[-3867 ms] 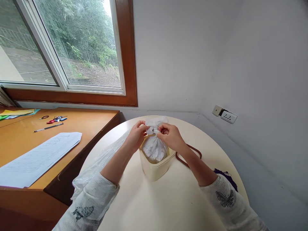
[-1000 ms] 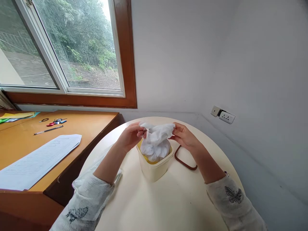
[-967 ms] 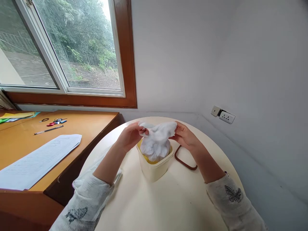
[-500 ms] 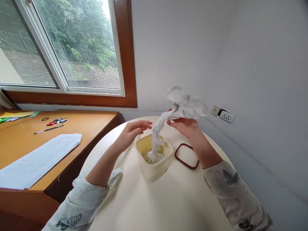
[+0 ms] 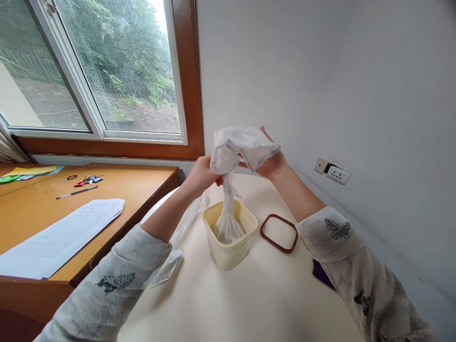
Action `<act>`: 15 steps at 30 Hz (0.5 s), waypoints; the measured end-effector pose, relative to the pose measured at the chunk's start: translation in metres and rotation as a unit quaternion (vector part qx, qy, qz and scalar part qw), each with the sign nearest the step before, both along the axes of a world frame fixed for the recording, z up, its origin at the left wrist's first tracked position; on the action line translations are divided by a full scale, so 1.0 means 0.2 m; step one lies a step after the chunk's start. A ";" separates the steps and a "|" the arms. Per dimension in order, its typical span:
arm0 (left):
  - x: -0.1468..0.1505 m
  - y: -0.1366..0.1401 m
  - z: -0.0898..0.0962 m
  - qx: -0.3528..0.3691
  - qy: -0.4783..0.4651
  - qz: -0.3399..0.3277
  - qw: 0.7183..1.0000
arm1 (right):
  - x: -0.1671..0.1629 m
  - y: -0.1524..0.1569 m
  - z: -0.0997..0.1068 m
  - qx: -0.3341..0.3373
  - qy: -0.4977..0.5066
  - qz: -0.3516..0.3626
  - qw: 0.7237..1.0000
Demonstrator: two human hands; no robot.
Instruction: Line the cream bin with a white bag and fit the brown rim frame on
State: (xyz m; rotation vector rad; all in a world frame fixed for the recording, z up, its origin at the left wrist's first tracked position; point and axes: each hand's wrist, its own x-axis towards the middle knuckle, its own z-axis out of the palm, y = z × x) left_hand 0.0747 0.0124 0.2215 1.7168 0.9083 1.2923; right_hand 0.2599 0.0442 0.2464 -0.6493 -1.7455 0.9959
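A white plastic bag (image 5: pixel 230 216) sits with its lower part inside a pale yellow square tub (image 5: pixel 226 254). Its gathered neck rises out of the tub, and the loose top flops over above. My left hand (image 5: pixel 201 178) is closed around the neck; the bag's top partly hides the fingers. Beside the loose top is my right hand (image 5: pixel 272 164), its fingers spread and partly behind the plastic. What is in the bag cannot be seen. To the right of the tub, a brown rounded-square ring (image 5: pixel 279 232) lies on the round cream table (image 5: pixel 256 304).
Clear plastic wrap (image 5: pixel 167 268) lies by my left forearm. A dark purple item (image 5: pixel 322 275) shows beside my right sleeve. On the wooden desk (image 5: pixel 149 175) at left are papers (image 5: pixel 71 237), a pen (image 5: pixel 76 192) and keys (image 5: pixel 89 180). Walls and a window stand behind.
My left hand has moved in and closed on the bag's neck. The right hand's fingers have spread, and the bag's top has swung left, its neck now more upright.
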 end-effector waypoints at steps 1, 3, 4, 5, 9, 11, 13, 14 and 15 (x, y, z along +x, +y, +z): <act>0.00 0.00 0.02 0.001 -0.004 0.003 1.000 | 0.02 -0.01 -0.01 -0.046 0.041 0.043 0.997; 0.00 0.01 0.04 -0.003 -0.002 0.013 1.000 | 0.06 -0.04 -0.02 -0.108 0.098 0.093 0.985; 0.01 0.01 0.05 -0.006 0.003 0.021 1.000 | 0.08 -0.04 -0.01 -0.124 0.108 0.100 0.981; 0.01 0.01 0.05 -0.008 0.008 0.030 0.999 | 0.09 -0.05 -0.01 -0.137 0.103 0.103 0.980; 0.01 0.00 0.06 -0.017 0.034 0.038 0.999 | 0.10 -0.03 0.02 -0.190 0.027 0.099 0.976; -0.02 -0.01 0.09 -0.033 0.063 -0.002 0.997 | 0.11 0.00 0.03 -0.196 0.030 0.061 0.978; -0.06 -0.02 0.15 -0.052 0.049 -0.059 0.996 | 0.11 0.02 0.04 -0.186 0.041 0.007 0.982; -0.07 -0.03 0.18 -0.058 0.020 -0.085 0.994 | 0.11 0.03 0.04 -0.179 0.038 -0.019 0.983; -0.07 -0.04 0.21 -0.058 -0.012 -0.102 0.993 | 0.11 0.03 0.05 -0.171 0.028 -0.043 0.984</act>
